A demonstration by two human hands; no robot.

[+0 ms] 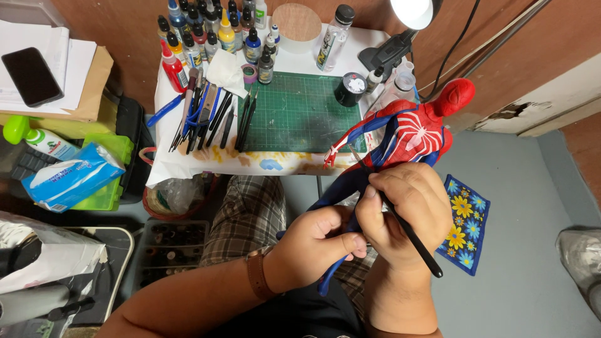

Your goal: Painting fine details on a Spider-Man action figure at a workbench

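Figurine (410, 134), red and blue with a white spider emblem on the back: held tilted in the air just beside the near right corner of the green cutting mat (294, 112), head up and away, legs angled down toward the lap. The tilt appears chosen to turn the back and waist toward the brush.

Left hand (316, 244), a brown strap at the wrist: fingers are curled tight around the blue legs, serving as the steadying grip; no gap is visible between fingers and legs.

Right hand (407, 213): fingers are pinched narrowly on a thin black paintbrush (400, 219), pen fashion; the tip is laid at the waist of the figurine, the handle end projecting past the hand, away from the mat. The heel of this hand seems braced against the left for fine control.

Spare brushes and tools (210, 116): laid in a row just left of the mat, handles toward the sitter, within reach.

Paint bottles (213, 31): clustered upright behind the mat's far left corner.

Lamp (410, 12): set beyond the mat's far right corner, angled over the work.
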